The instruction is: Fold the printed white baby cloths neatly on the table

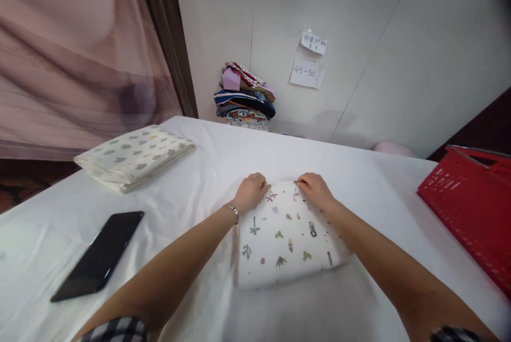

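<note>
A big pale wall (359, 22) stands at the back, and a pink curtain (67, 49) with a dark brown edge hangs on the left. In front is a wide table (223, 155) with a white cover on it. A red basket (471, 209) with little holes is over on the right side. A pile of clothes (245, 94) in lots of colors is past the far edge of the table, near the wall. The gray-print cloth (136, 153) lies folded at the left side of the table. The picture cloth (287, 241) — white with little plants on it — is folded too, and it lies on the table between the two arms. A black phone (99, 257) lies flat near the left arm. The left hand (251, 193) pinches the far edge of the picture cloth at its left end, and the right hand (316, 190) pinches the same edge at its right end. Two papers (306, 72) with writing hang on the wall. A thin shiny bracelet (234, 212) goes around the left wrist
</note>
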Available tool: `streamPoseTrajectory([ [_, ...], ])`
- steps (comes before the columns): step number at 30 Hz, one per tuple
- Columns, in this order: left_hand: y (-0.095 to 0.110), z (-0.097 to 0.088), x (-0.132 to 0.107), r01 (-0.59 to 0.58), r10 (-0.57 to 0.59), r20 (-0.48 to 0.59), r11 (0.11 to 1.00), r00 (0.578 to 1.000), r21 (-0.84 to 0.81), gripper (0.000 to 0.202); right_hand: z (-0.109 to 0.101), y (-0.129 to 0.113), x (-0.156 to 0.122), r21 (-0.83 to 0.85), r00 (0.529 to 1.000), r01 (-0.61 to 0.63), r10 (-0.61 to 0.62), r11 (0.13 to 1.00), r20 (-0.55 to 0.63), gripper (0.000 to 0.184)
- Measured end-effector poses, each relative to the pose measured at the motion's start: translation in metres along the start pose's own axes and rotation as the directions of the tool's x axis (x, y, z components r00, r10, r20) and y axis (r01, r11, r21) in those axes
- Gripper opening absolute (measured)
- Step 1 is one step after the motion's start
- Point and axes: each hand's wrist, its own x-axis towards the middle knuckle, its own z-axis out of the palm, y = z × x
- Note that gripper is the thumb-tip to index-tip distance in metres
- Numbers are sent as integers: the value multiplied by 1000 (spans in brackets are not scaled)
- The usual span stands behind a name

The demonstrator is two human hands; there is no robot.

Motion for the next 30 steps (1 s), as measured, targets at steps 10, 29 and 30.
streamPoseTrajectory([
  [10,5,10,3,170,-183,59,969,981,178,24,19,2,7,-55,998,-41,44,998,48,23],
  [29,6,15,3,199,-207,12,955,978,219,20,12,-18,-33,-151,991,-20,39,988,127,48],
  [30,5,15,3,201,-208,7,955,978,217,20,14,-24,-36,-134,984,-3,27,991,178,52],
])
